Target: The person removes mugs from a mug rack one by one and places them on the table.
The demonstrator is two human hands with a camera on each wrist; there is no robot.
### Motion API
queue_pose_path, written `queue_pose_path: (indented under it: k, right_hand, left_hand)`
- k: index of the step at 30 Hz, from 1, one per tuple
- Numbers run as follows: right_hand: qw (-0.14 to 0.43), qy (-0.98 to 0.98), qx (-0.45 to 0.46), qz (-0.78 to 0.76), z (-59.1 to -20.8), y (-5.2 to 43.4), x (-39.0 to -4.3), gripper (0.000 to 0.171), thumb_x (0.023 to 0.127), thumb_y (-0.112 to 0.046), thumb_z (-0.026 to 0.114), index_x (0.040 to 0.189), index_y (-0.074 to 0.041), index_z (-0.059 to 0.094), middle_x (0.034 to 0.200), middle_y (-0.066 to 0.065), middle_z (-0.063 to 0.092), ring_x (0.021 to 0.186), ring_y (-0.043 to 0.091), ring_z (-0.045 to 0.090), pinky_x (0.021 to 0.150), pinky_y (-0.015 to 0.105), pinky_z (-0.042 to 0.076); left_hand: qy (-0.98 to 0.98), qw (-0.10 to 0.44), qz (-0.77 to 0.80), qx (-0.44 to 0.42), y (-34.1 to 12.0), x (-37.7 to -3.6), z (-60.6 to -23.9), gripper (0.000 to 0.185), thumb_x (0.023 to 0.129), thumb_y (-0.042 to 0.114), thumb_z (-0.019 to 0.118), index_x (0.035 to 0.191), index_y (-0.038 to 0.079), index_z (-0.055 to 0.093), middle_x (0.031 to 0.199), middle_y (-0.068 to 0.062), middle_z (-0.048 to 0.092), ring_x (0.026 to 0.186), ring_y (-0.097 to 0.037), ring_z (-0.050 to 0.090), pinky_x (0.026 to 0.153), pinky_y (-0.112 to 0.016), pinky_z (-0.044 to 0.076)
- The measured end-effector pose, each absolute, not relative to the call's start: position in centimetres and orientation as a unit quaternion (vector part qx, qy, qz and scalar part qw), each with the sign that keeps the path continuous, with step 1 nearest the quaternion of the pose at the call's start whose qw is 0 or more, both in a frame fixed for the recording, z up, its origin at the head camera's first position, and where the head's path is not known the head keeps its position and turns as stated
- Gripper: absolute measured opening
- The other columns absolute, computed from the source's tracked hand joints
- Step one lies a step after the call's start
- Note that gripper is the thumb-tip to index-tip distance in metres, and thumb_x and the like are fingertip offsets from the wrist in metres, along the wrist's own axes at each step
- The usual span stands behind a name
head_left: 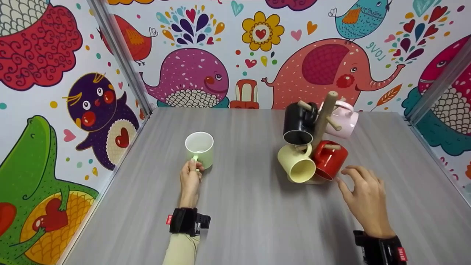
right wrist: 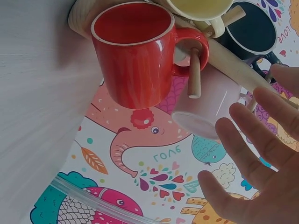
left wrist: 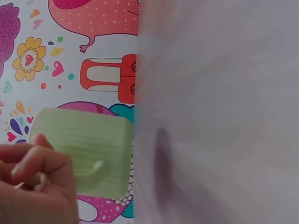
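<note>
On the table (head_left: 243, 206), a lone mug (head_left: 199, 148) stands left of the mug tree (head_left: 323, 117) bearing four mugs.

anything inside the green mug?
Green mug looks empty: pale inner wall and part of the bottom show. The near rim covers the rest. Left hand pinches its handle.

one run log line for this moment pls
left hand grips green mug handle, mug upright on table | right hand open beside red mug on wooden mug tree

The left hand (left wrist: 32, 186) at lower left pinches the handle of a pale green mug (left wrist: 81, 149). A blurred grey tabletop (left wrist: 219, 112) fills the right.
</note>
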State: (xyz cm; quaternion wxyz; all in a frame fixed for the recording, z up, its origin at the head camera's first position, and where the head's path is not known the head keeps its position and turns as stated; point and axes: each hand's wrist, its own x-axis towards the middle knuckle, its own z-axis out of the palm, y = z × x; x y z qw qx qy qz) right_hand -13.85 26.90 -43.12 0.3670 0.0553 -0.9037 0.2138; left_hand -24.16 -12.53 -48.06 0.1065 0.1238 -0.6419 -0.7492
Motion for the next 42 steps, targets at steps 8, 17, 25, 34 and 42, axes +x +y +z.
queue_pose_path:
  k: [8, 17, 25, 34, 42]
  right_hand:
    - [0.374, -0.900, 0.056, 0.217, -43.2, 27.1, -13.9, 0.023, 0.074, 0.007, 0.082, 0.092, 0.003, 0.070, 0.102, 0.022, 0.068, 0.093, 0.042, 0.061, 0.072, 0.058, 0.040]
    - [0.364, -0.903, 0.040, 0.223, -43.0, 27.1, -13.9, 0.027, 0.075, 0.006, 0.082, 0.099, 0.005, 0.069, 0.100, 0.023, 0.068, 0.093, 0.042, 0.062, 0.069, 0.055, 0.037]
    - [0.352, -0.902, 0.037, 0.248, -43.0, 27.0, -14.1, 0.028, 0.077, 0.006, 0.081, 0.101, 0.006, 0.068, 0.101, 0.025, 0.068, 0.094, 0.043, 0.062, 0.072, 0.061, 0.040]
    - [0.349, -0.895, 0.050, 0.274, -43.1, 26.9, -14.4, 0.029, 0.078, 0.008, 0.080, 0.103, 0.008, 0.067, 0.100, 0.027, 0.067, 0.094, 0.046, 0.062, 0.078, 0.065, 0.043]
    - [0.338, -0.895, 0.038, 0.288, -42.5, 26.8, -14.8, 0.026, 0.081, 0.008, 0.077, 0.104, 0.010, 0.066, 0.100, 0.029, 0.065, 0.091, 0.045, 0.060, 0.080, 0.062, 0.046]
  left_hand:
    - [-0.647, 0.106, -0.743, 0.137, -13.3, -24.6, -48.4, 0.033, 0.111, 0.012, 0.037, 0.087, 0.000, 0.057, 0.075, -0.003, 0.058, 0.052, -0.004, 0.043, 0.049, -0.016, 0.035]
    - [-0.658, 0.104, -0.732, 0.144, -13.7, -24.9, -48.8, 0.032, 0.110, 0.011, 0.037, 0.088, -0.001, 0.057, 0.077, -0.005, 0.058, 0.053, -0.006, 0.044, 0.050, -0.017, 0.036]
    - [-0.662, 0.112, -0.726, 0.146, -14.0, -25.3, -49.5, 0.033, 0.110, 0.009, 0.036, 0.086, -0.002, 0.057, 0.075, -0.004, 0.058, 0.051, -0.006, 0.043, 0.049, -0.017, 0.036]
    - [-0.670, 0.117, -0.715, 0.162, -14.8, -25.5, -50.1, 0.030, 0.110, 0.009, 0.036, 0.091, -0.003, 0.057, 0.080, -0.006, 0.058, 0.053, -0.007, 0.044, 0.051, -0.017, 0.036]
    - [-0.701, 0.107, -0.684, 0.172, -15.7, -25.5, -50.3, 0.031, 0.110, 0.011, 0.036, 0.088, -0.001, 0.055, 0.074, -0.002, 0.051, 0.051, -0.005, 0.038, 0.046, -0.016, 0.032]
